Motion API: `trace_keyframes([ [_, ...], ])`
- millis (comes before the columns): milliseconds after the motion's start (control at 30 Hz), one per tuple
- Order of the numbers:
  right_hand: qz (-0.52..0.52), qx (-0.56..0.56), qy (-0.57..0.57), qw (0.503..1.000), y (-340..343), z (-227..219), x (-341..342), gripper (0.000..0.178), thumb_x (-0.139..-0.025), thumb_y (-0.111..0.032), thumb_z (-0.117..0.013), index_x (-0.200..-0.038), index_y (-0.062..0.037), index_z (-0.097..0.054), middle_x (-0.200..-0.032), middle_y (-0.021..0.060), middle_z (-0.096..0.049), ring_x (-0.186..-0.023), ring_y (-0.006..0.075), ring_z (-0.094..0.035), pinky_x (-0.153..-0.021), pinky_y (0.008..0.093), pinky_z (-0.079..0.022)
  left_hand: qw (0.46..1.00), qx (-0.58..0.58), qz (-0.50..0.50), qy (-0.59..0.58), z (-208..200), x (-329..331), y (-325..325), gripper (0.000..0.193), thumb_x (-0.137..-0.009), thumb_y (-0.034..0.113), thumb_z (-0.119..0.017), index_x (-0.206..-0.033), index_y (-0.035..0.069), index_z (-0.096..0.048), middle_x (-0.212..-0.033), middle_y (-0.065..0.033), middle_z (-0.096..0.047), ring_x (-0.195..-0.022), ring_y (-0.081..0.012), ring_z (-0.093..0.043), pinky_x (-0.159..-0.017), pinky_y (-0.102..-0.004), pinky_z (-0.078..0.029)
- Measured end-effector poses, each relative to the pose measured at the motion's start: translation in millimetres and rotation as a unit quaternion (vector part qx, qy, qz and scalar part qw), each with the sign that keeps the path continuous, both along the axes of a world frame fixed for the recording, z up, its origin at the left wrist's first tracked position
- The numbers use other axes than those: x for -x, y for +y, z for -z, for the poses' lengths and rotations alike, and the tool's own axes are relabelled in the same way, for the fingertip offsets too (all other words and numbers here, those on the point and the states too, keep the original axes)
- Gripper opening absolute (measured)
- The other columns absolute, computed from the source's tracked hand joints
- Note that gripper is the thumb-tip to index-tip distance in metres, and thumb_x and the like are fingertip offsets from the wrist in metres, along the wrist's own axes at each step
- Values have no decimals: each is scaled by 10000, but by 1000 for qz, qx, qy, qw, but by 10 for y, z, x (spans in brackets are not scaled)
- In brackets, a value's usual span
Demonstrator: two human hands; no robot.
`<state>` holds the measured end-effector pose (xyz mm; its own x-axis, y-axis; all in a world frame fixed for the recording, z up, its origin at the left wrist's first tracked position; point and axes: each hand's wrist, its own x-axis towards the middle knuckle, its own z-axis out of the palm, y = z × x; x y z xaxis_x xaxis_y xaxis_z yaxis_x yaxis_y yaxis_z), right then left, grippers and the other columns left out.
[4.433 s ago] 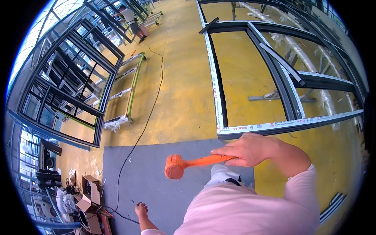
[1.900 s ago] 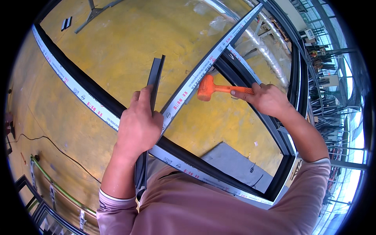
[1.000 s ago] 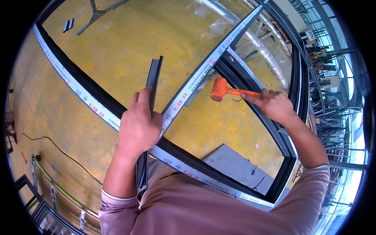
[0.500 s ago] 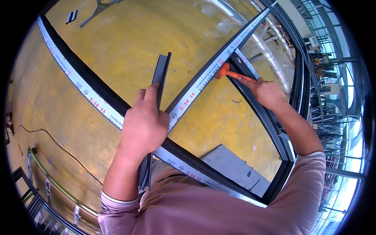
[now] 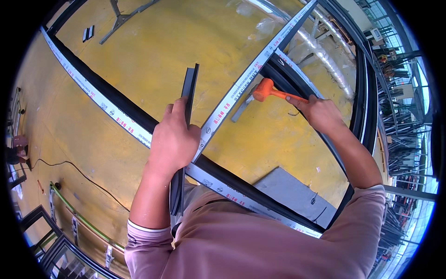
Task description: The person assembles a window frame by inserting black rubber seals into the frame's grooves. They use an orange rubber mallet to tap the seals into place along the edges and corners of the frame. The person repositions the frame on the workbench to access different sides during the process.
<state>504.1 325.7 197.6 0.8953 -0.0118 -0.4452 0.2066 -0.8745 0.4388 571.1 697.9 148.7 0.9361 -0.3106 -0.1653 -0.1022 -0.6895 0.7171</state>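
Observation:
My left hand [image 5: 175, 135] is closed around dark, narrow profile strips [image 5: 189, 90], which stick out above and below the fist. It sits over the corner where a crossbar [image 5: 227, 103] meets the near rail [image 5: 123, 122] of a large dark frame faced with printed white film. My right hand [image 5: 323, 115] grips the handle of an orange mallet [image 5: 264, 89]. The mallet's head is just right of the crossbar, with a small gap between them in the picture. Another dark frame bar [image 5: 278, 76] runs behind the mallet and right hand.
Below the frame, a grey sheet [image 5: 297, 190] lies on the yellow floor [image 5: 232, 162]. A short grey bar [image 5: 242, 109] shows beside the crossbar. Film-wrapped lengths [image 5: 325, 60] lie at the far right, and racks of profiles [image 5: 409, 139] stand beyond. A dark cable [image 5: 83, 172] crosses the floor at left.
The mallet head has come away from the crossbar, which it appeared to touch before. The short grey bar now shows below it. My left hand keeps its hold; the whole view has shifted slightly.

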Motion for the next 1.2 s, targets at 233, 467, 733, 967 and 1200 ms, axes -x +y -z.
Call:
trace_keyframes([
  [233,-49,-83,14,995,132,210,341,726,-932,-55,-537,-1518,-473,-437,-887,113,-606,-743,255,-684,-612,391,-558,999,-40,19,-13,-73,-25,-34,613,-826,138,-554,-1417,-11,-488,-1275,-307,-599,-1142,-485,-607,-1002,-495,-480],
  [467,22,-58,-47,997,-57,452,-107,593,-980,-133,-518,-1495,-427,-488,-972,134,-661,-825,289,-727,-664,421,-596,999,-39,3,-6,-54,-20,-49,611,-820,146,-559,-1411,2,-503,-1292,-304,-609,-1169,-474,-605,-1014,-476,-478],
  [733,15,-64,-24,998,-92,154,-214,633,-960,-94,-506,-1527,-373,-461,-937,121,-671,-822,292,-723,-665,419,-570,999,-24,-10,-18,-36,23,-82,610,-817,146,-567,-1403,-16,-506,-1281,-308,-614,-1179,-473,-601,-1024,-470,-473],
  [967,136,-239,13,961,378,359,593,506,-1023,-265,-530,-1526,-263,-473,-895,159,-687,-839,335,-713,-723,437,-556,995,78,-57,-15,-74,33,68,575,-876,90,-567,-1440,14,-482,-1173,-201,-654,-896,-290,-667,-766,-374,-539],
  [1200,421,-847,-35,324,1144,994,1398,217,-988,-246,-703,-1091,-63,-650,-772,9,-572,-672,86,-567,-501,264,-455,988,137,68,10,-415,159,-1112,593,-942,199,-572,-1465,-40,-426,-1291,-270,-587,-1129,-430,-627,-983,-452,-496],
])
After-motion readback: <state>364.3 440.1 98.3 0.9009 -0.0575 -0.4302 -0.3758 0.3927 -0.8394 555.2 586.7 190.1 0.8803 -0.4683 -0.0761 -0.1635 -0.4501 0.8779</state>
